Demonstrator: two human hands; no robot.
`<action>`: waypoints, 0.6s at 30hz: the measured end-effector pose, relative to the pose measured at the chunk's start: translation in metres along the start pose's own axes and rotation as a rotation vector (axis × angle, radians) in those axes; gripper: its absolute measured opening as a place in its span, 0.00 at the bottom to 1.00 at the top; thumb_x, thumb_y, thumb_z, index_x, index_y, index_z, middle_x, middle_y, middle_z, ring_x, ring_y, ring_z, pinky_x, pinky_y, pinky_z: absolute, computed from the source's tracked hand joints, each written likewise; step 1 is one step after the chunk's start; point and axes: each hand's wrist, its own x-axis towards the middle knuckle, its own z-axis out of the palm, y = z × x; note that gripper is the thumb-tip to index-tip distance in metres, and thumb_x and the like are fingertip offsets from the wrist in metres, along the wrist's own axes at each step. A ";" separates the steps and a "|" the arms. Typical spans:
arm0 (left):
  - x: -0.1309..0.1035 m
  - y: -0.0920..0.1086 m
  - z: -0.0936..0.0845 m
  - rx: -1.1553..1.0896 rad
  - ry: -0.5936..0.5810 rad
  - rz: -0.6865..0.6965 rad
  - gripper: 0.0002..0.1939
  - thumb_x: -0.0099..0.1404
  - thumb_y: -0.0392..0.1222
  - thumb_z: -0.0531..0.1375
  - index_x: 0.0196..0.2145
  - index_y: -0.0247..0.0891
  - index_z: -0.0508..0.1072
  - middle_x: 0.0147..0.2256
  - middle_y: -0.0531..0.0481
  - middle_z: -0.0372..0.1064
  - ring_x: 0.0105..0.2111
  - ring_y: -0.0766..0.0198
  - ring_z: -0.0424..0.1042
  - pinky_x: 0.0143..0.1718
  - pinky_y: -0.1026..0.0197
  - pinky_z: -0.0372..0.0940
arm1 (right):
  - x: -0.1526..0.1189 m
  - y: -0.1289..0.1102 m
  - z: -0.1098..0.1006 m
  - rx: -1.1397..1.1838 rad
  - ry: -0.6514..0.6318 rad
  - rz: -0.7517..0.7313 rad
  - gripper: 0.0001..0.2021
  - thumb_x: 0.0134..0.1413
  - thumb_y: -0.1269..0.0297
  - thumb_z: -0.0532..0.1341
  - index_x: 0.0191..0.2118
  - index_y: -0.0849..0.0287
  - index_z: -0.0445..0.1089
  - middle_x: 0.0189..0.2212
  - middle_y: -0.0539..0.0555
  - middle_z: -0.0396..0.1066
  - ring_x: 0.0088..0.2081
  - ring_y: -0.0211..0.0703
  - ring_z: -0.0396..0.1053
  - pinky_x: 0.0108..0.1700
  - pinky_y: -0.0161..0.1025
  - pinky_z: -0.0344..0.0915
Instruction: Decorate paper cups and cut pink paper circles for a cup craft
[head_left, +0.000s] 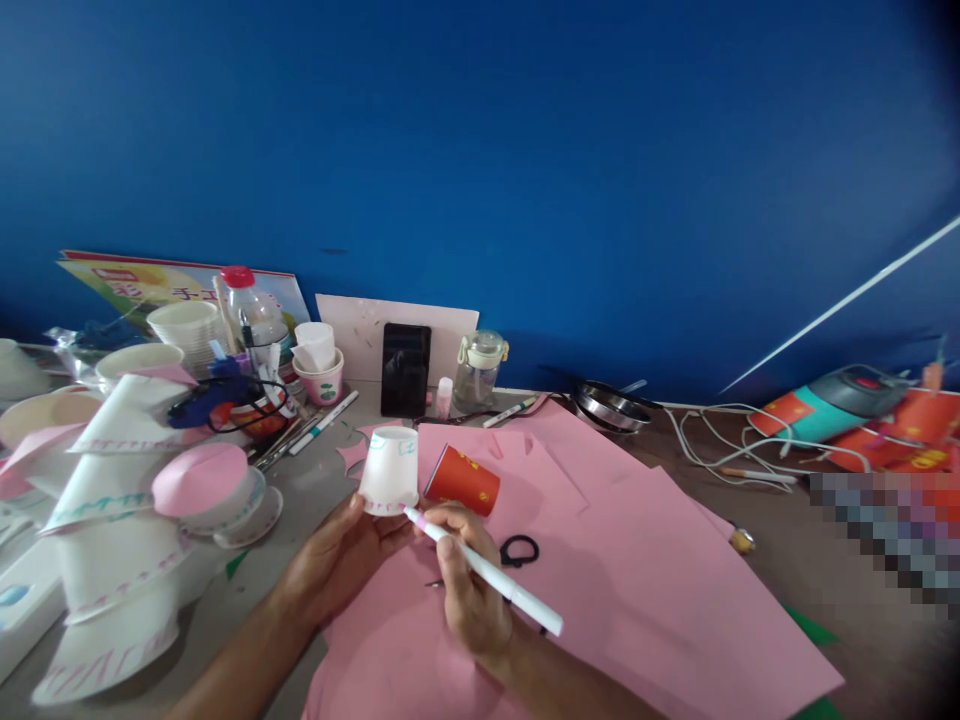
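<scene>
My left hand [337, 555] grips a white paper cup [391, 468] by its rim, with the cup held upside down. Teal marks run near its upper end and small pink marks follow the lower rim. Between the fingers of my right hand [469, 575] is a white marker [499, 580], its pink tip touching the cup's rim. A red paper cup [462, 480] with gold print lies on its side just behind my right hand. Black-handled scissors [520, 551] lie on the pink paper [637, 560], partly hidden by that hand.
Stacked decorated paper cups [124, 540] rise at the left, beside a pink-topped cup piece [202, 480]. A phone [406, 370] leans upright near a glass jar [480, 368]. At the back right are a black round dish [611, 405], white cables [701, 455] and a teal-orange bottle [821, 405].
</scene>
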 end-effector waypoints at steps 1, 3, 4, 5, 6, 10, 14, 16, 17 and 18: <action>0.000 0.000 0.000 -0.003 0.005 0.002 0.16 0.67 0.47 0.58 0.46 0.34 0.77 0.49 0.38 0.75 0.50 0.49 0.71 0.56 0.47 0.61 | 0.000 -0.001 0.000 0.003 -0.002 -0.001 0.10 0.66 0.60 0.51 0.42 0.55 0.68 0.36 0.54 0.71 0.37 0.43 0.70 0.39 0.41 0.69; 0.000 0.000 0.000 -0.010 0.011 -0.002 0.16 0.67 0.47 0.58 0.46 0.34 0.77 0.48 0.39 0.75 0.50 0.50 0.71 0.55 0.47 0.61 | 0.001 -0.002 0.000 0.016 -0.013 0.002 0.11 0.66 0.60 0.51 0.42 0.55 0.68 0.36 0.54 0.72 0.37 0.45 0.70 0.39 0.42 0.69; 0.000 0.000 0.001 -0.013 0.012 -0.004 0.16 0.67 0.47 0.58 0.46 0.35 0.77 0.48 0.39 0.75 0.49 0.50 0.71 0.55 0.48 0.61 | 0.001 -0.003 0.000 0.024 -0.016 0.007 0.10 0.66 0.60 0.51 0.42 0.55 0.69 0.36 0.55 0.72 0.37 0.46 0.70 0.39 0.43 0.69; 0.000 0.001 0.001 -0.016 0.013 -0.006 0.16 0.67 0.47 0.58 0.46 0.35 0.77 0.48 0.39 0.75 0.49 0.50 0.71 0.55 0.48 0.62 | 0.001 -0.004 0.000 0.031 -0.013 0.012 0.10 0.65 0.60 0.51 0.42 0.54 0.69 0.36 0.55 0.72 0.37 0.47 0.70 0.39 0.44 0.69; 0.000 0.001 0.001 -0.018 0.013 -0.008 0.16 0.67 0.47 0.58 0.46 0.35 0.76 0.48 0.39 0.75 0.49 0.51 0.71 0.55 0.48 0.62 | 0.000 -0.004 0.000 0.038 -0.008 0.019 0.10 0.65 0.60 0.51 0.42 0.53 0.69 0.36 0.55 0.72 0.37 0.48 0.70 0.39 0.45 0.69; -0.001 0.001 0.002 -0.024 0.010 -0.009 0.15 0.67 0.46 0.58 0.45 0.34 0.77 0.48 0.39 0.75 0.49 0.51 0.71 0.55 0.49 0.61 | -0.001 -0.004 -0.001 0.048 0.017 0.046 0.09 0.65 0.61 0.52 0.43 0.50 0.70 0.36 0.55 0.72 0.36 0.49 0.70 0.38 0.46 0.68; 0.000 0.001 0.001 -0.035 0.017 -0.006 0.15 0.68 0.46 0.58 0.45 0.35 0.77 0.47 0.40 0.76 0.49 0.52 0.71 0.55 0.49 0.61 | -0.001 -0.002 -0.001 0.011 0.023 0.045 0.10 0.65 0.60 0.52 0.42 0.51 0.70 0.35 0.56 0.71 0.37 0.50 0.70 0.39 0.47 0.68; 0.000 0.001 0.001 -0.041 0.015 -0.008 0.15 0.68 0.47 0.57 0.45 0.36 0.77 0.47 0.40 0.76 0.48 0.52 0.71 0.54 0.48 0.61 | -0.001 -0.001 -0.001 -0.007 0.030 0.017 0.10 0.66 0.60 0.51 0.42 0.53 0.69 0.36 0.56 0.71 0.37 0.49 0.70 0.40 0.46 0.68; 0.000 0.001 0.001 -0.041 0.012 -0.011 0.15 0.68 0.47 0.57 0.45 0.36 0.77 0.47 0.40 0.76 0.49 0.52 0.71 0.54 0.48 0.61 | -0.001 0.000 0.000 -0.010 0.031 0.004 0.10 0.66 0.60 0.51 0.42 0.53 0.69 0.36 0.55 0.71 0.37 0.48 0.70 0.40 0.45 0.68; 0.000 0.001 0.000 -0.038 0.011 -0.013 0.15 0.68 0.47 0.57 0.45 0.36 0.77 0.47 0.40 0.75 0.49 0.52 0.71 0.55 0.48 0.61 | -0.001 0.000 0.000 -0.009 0.030 -0.009 0.10 0.66 0.60 0.51 0.43 0.53 0.69 0.36 0.55 0.71 0.38 0.47 0.70 0.40 0.44 0.68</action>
